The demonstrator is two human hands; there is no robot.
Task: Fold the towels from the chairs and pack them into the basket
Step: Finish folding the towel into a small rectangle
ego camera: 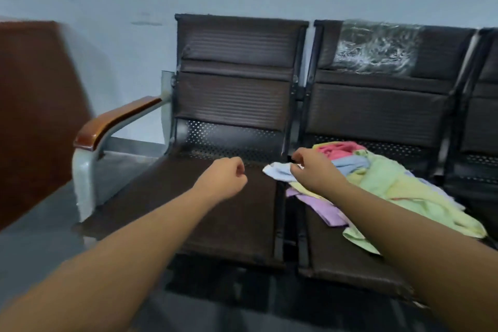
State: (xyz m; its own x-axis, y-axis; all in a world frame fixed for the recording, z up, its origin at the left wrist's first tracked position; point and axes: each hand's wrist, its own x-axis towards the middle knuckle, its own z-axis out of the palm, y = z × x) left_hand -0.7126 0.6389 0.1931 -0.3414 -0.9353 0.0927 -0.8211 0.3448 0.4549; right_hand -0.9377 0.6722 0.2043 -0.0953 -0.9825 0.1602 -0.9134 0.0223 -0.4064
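Pale grey wall behind a row of joined dark brown chairs. Over the seat of the end chair (215, 213) hangs the left hand (223, 178), fingers curled into a fist with nothing in them. Just to its right, the right hand (315, 170): thumb and fingertips pinch the corner of a pale blue towel (280, 172), at the gap between the two seats. Right of and beyond those pinching fingers, a heap of towels (390, 183) lies on the second chair (377, 113): pink at the back, then blue, green, yellow, and purple under the wrist. Wood-topped armrest (116, 121) well left of the fist. Crinkled clear plastic (377, 48) on the backrest above the heap.
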